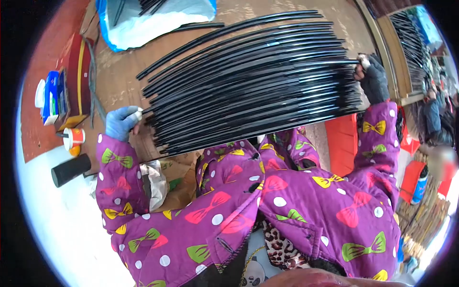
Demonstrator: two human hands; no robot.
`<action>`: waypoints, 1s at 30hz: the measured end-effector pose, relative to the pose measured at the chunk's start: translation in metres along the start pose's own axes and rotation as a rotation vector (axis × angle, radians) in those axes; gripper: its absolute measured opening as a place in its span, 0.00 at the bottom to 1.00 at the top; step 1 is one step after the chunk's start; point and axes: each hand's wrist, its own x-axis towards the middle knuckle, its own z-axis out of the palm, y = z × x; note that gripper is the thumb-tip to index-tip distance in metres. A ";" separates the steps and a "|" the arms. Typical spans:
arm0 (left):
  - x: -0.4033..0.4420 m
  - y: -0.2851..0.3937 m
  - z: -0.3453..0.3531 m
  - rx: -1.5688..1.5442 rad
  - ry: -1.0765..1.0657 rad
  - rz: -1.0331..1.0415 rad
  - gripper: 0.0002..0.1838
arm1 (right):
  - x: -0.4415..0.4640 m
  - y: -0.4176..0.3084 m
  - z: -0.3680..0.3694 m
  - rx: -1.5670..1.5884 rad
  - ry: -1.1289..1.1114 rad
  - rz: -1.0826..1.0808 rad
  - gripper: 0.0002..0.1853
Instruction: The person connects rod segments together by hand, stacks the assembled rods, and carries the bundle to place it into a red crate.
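Observation:
Many long, thin, glossy black rods (239, 79) lie side by side across the table in front of me, slightly curved by the lens. My left hand (120, 124), in a blue glove with bare or taped fingertips, pinches a rod's end at the left of the row. At the right side my right hand (375, 80), in a dark grey glove, grips the end of a rod that stands out from the others. Whether both hands hold the same rod I cannot tell.
Behind the rods lies a blue-and-white bag (158, 26) with more black rods. On the left are a tissue pack (51, 98), a paper cup (74, 137) and a black cylinder (71, 170). Red crates (342, 143) stand lower right. Another person (437, 115) works at far right.

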 end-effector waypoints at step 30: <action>0.091 0.131 0.085 1.024 0.119 0.814 0.13 | 0.170 -0.113 0.106 -1.993 0.394 -0.255 0.18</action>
